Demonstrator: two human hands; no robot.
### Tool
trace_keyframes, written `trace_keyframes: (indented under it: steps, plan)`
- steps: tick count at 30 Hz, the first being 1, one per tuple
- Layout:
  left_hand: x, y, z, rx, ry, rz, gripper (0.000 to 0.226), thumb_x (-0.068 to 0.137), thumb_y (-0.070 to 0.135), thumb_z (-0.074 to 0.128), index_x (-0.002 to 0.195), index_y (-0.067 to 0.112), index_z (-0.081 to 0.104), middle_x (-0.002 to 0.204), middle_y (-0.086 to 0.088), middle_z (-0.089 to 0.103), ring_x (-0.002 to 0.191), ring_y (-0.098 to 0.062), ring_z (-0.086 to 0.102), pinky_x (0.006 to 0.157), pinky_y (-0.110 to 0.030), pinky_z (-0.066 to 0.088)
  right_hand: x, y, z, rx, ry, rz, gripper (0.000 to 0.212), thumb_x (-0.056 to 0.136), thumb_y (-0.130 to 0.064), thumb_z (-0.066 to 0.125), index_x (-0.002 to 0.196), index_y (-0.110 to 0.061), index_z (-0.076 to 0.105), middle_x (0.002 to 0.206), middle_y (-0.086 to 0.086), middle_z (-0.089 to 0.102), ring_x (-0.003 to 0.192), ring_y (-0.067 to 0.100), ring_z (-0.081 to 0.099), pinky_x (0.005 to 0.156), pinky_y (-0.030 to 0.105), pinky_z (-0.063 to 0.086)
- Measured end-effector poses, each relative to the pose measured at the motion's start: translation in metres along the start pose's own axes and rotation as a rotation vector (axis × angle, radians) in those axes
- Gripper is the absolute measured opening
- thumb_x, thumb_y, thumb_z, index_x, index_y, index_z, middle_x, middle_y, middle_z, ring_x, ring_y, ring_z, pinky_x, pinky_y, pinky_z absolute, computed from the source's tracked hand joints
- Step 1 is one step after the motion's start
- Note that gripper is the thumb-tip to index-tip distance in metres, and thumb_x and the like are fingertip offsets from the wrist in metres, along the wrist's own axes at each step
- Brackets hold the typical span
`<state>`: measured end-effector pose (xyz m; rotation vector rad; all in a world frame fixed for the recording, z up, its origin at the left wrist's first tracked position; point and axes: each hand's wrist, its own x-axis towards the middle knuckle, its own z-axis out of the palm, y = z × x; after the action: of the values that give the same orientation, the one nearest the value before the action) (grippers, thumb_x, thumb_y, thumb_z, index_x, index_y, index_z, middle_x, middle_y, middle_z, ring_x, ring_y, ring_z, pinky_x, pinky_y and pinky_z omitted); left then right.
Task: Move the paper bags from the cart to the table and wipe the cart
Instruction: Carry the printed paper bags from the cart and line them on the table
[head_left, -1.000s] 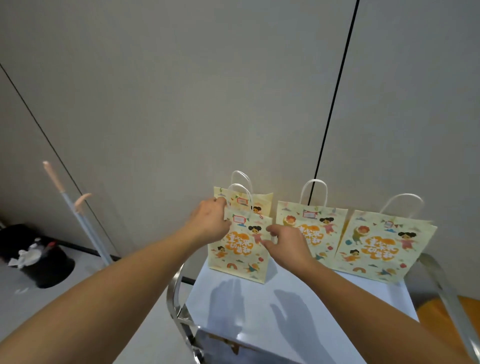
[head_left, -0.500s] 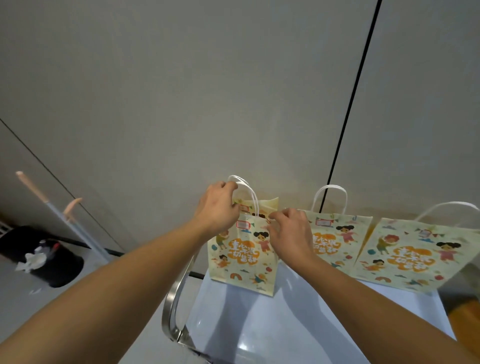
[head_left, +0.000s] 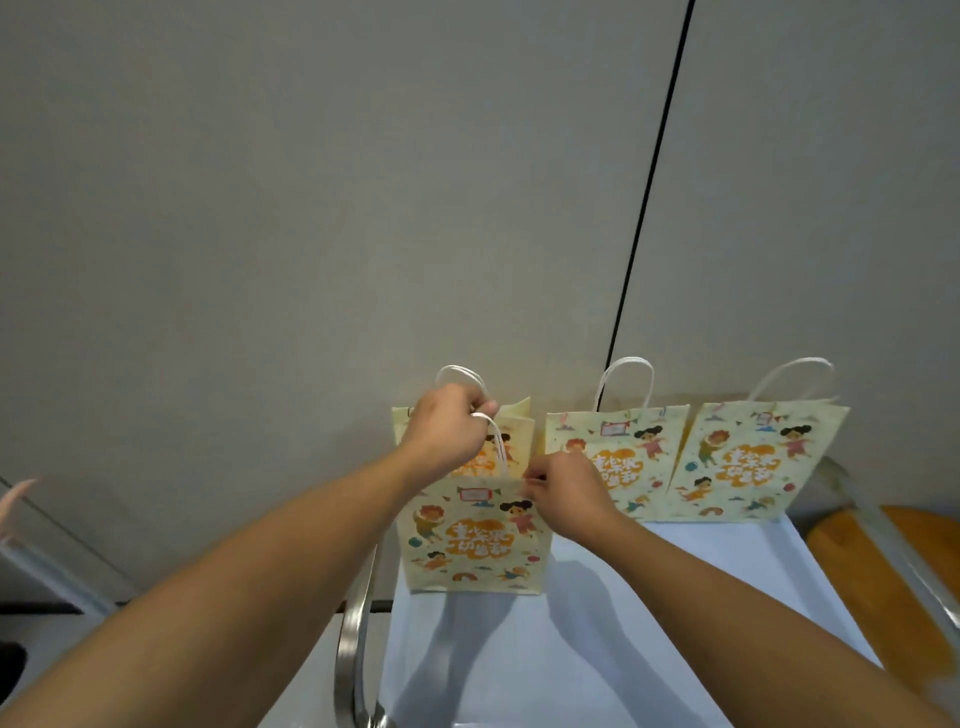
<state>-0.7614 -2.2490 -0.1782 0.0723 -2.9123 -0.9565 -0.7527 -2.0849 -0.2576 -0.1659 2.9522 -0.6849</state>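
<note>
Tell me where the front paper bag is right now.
In the head view the front paper bag stands at the cart top's left edge, before another bag, the left hand gripping its handle, the right hand pinching its rim.

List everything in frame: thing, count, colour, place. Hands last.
paper bags: 4, pale yellow with cartoon print and white handles; front bag and back bag behind it at the cart's left, middle bag and right bag standing along the wall side
cart: 1, white top with silver metal rails, centre bottom
wall: grey panels with a black seam, behind the cart
wooden surface: 1, orange-brown, right of the cart
pole: 1, pale with a pinkish tip, far left, blurred
left hand: grips the white handles above the two left bags
right hand: pinches the front bag's top edge at its right corner
</note>
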Motion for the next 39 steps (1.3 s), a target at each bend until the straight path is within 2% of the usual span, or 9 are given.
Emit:
trace_keyframes:
  steps: [5, 7, 12, 19, 22, 25, 29, 33, 39]
  plan:
    - [-0.034, 0.020, 0.003, -0.069, -0.104, 0.206, 0.029, 0.101, 0.036, 0.054, 0.080, 0.020, 0.066, 0.073, 0.000, 0.065, 0.073, -0.019, 0.061, 0.066, -0.034, 0.050, -0.056, -0.001, -0.002, -0.002, 0.100, 0.137, 0.014, 0.093, -0.025, 0.065, 0.086, -0.018, 0.074, 0.081, 0.002, 0.068, 0.077, 0.023, 0.062, 0.065, 0.032, 0.051]
    - [-0.051, 0.033, 0.006, -0.064, -0.139, 0.293, 0.027, 0.101, 0.036, 0.055, 0.084, 0.021, 0.069, 0.073, 0.002, 0.064, 0.073, -0.019, 0.061, 0.064, -0.031, 0.049, -0.087, 0.004, -0.005, 0.030, 0.147, 0.216, 0.013, 0.093, -0.026, 0.065, 0.087, -0.018, 0.074, 0.082, 0.001, 0.068, 0.077, 0.022, 0.060, 0.062, 0.030, 0.047]
    - [-0.104, 0.077, 0.026, -0.138, -0.283, 0.482, 0.027, 0.101, 0.032, 0.057, 0.080, 0.018, 0.067, 0.072, 0.008, 0.058, 0.072, -0.016, 0.058, 0.063, -0.028, 0.043, -0.172, 0.016, -0.020, 0.149, 0.233, 0.430, 0.018, 0.088, -0.034, 0.067, 0.084, -0.020, 0.076, 0.078, -0.003, 0.070, 0.074, 0.016, 0.064, 0.069, 0.037, 0.058]
    - [-0.209, 0.150, 0.071, -0.126, -0.552, 0.734, 0.030, 0.099, 0.030, 0.057, 0.076, 0.013, 0.066, 0.070, -0.006, 0.060, 0.072, -0.027, 0.057, 0.066, -0.035, 0.045, -0.308, 0.053, -0.036, 0.306, 0.424, 0.671, 0.024, 0.086, -0.047, 0.073, 0.083, -0.024, 0.077, 0.073, -0.006, 0.072, 0.071, 0.010, 0.067, 0.071, 0.038, 0.059]
    - [-0.269, 0.184, 0.088, -0.133, -0.638, 0.856, 0.037, 0.099, 0.028, 0.057, 0.062, 0.020, 0.056, 0.066, 0.002, 0.054, 0.066, -0.017, 0.051, 0.057, -0.030, 0.037, -0.379, 0.070, -0.044, 0.375, 0.516, 0.791, 0.034, 0.086, -0.055, 0.070, 0.077, -0.023, 0.074, 0.068, -0.005, 0.070, 0.065, 0.011, 0.066, 0.065, 0.038, 0.058]
    - [-0.335, 0.216, 0.111, -0.132, -0.729, 0.966, 0.032, 0.099, 0.029, 0.057, 0.068, 0.020, 0.060, 0.071, 0.002, 0.057, 0.071, -0.016, 0.054, 0.059, -0.032, 0.042, -0.452, 0.085, -0.048, 0.409, 0.595, 0.922, 0.038, 0.088, -0.052, 0.070, 0.065, -0.023, 0.066, 0.056, -0.006, 0.061, 0.056, 0.009, 0.056, 0.054, 0.030, 0.045]
    - [-0.432, 0.255, 0.137, -0.098, -0.840, 1.133, 0.029, 0.100, 0.031, 0.057, 0.073, 0.022, 0.061, 0.073, 0.004, 0.058, 0.073, -0.013, 0.055, 0.058, -0.028, 0.037, -0.552, 0.107, -0.040, 0.477, 0.691, 1.088, 0.033, 0.086, -0.054, 0.071, 0.077, -0.022, 0.076, 0.074, -0.001, 0.073, 0.071, 0.017, 0.070, 0.073, 0.041, 0.061]
    - [-0.529, 0.283, 0.162, -0.055, -0.965, 1.259, 0.024, 0.099, 0.031, 0.058, 0.079, 0.021, 0.066, 0.078, 0.006, 0.062, 0.078, -0.012, 0.059, 0.062, -0.031, 0.047, -0.654, 0.122, -0.027, 0.499, 0.768, 1.228, 0.033, 0.088, -0.050, 0.071, 0.069, -0.023, 0.070, 0.068, -0.004, 0.068, 0.063, 0.015, 0.067, 0.057, 0.027, 0.052]
    - [-0.669, 0.310, 0.200, -0.017, -1.105, 1.401, 0.016, 0.099, 0.025, 0.057, 0.087, 0.023, 0.068, 0.083, 0.007, 0.060, 0.080, -0.010, 0.057, 0.068, -0.026, 0.041, -0.806, 0.141, 0.007, 0.541, 0.848, 1.420, 0.035, 0.087, -0.047, 0.073, 0.060, -0.026, 0.068, 0.057, -0.003, 0.065, 0.050, 0.012, 0.063, 0.047, 0.016, 0.037]
